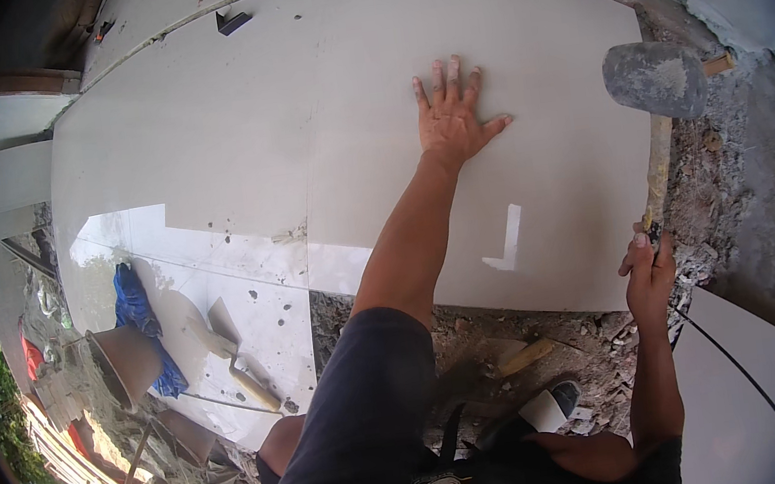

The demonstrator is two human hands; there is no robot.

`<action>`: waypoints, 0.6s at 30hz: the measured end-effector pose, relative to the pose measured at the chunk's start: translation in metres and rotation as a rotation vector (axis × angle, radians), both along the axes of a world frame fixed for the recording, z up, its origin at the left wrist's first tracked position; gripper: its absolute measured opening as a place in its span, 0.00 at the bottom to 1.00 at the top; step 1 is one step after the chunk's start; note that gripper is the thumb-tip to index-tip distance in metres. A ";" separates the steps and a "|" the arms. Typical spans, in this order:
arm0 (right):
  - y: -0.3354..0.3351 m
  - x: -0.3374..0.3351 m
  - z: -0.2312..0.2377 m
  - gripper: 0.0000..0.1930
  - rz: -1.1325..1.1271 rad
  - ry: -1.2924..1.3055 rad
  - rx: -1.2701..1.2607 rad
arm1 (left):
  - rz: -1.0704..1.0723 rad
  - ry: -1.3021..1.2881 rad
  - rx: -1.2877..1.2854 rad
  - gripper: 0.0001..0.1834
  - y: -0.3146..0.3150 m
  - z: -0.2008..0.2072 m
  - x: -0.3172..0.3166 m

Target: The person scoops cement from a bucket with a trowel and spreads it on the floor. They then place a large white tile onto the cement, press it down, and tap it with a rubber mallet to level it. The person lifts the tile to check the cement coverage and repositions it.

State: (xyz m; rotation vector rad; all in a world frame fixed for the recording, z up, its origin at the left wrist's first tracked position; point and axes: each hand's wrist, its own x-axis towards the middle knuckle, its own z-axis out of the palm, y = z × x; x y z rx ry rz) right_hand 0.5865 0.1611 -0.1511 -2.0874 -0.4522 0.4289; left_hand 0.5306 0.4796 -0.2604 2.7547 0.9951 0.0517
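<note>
Head view, looking down: left hand [453, 118] laid flat, palm down, fingers spread wide, on the large pale grey square floor tile [533, 166], upper middle of its surface, holding nothing. Left forearm running down from it toward the dark short sleeve at the lower middle. Right hand [647, 270] at the tile's right edge, fingers wrapped tight around the lower end of the pale wooden handle [659, 172] of a grey rubber mallet. Mallet head [656, 79], dusty and rounded, raised above the tile's upper right corner, just at the edge where tile meets rough grey mortar bed [710, 193]; touching or hovering cannot be told. A white L-shaped mark [507, 242] on the tile, low and right of centre, between the two arms. Tile lying flush beside a second pale grey tile [191, 140] on the left, a thin joint line between them. Further left and lower, glossy white laid tiles [249, 298] in sun, speckled with mortar. On these, a steel trowel with a wooden handle [232, 358], a crumpled blue cloth [137, 311], and a brownish bucket on its side [126, 361], the cloth just beside the bucket. Below the main tile's near edge, bare rubble and loose mortar [506, 343] with a scrap of wood. At lower right, another pale tile [754, 390] crossed by a thin black cord [732, 364]. Small dark wedge [232, 21] near the far edge at the top.
</note>
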 end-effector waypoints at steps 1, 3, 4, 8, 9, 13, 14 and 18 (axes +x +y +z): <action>0.007 0.014 -0.001 0.14 -0.023 -0.064 0.013 | -0.041 0.005 -0.041 0.50 -0.001 -0.001 0.013; 0.025 0.041 -0.011 0.15 -0.055 -0.095 0.060 | -0.078 0.023 -0.088 0.49 -0.002 -0.002 0.025; 0.036 0.052 -0.020 0.16 -0.072 -0.058 0.100 | -0.080 0.041 -0.089 0.49 -0.003 0.000 0.026; 0.064 0.076 -0.046 0.19 0.228 -0.146 -0.579 | -0.076 0.037 -0.080 0.49 0.001 0.007 0.024; 0.068 0.079 -0.050 0.19 0.127 -0.140 -0.529 | -0.073 0.082 -0.110 0.49 0.001 0.008 0.025; 0.068 0.079 -0.051 0.20 -0.084 0.005 -0.245 | -0.071 0.094 -0.104 0.49 0.000 0.010 0.027; 0.067 0.078 -0.051 0.20 -0.112 0.056 -0.229 | -0.068 0.101 -0.089 0.49 0.000 0.009 0.029; 0.058 0.073 -0.053 0.20 0.081 -0.048 -0.472 | -0.061 0.176 -0.061 0.48 -0.003 0.005 0.029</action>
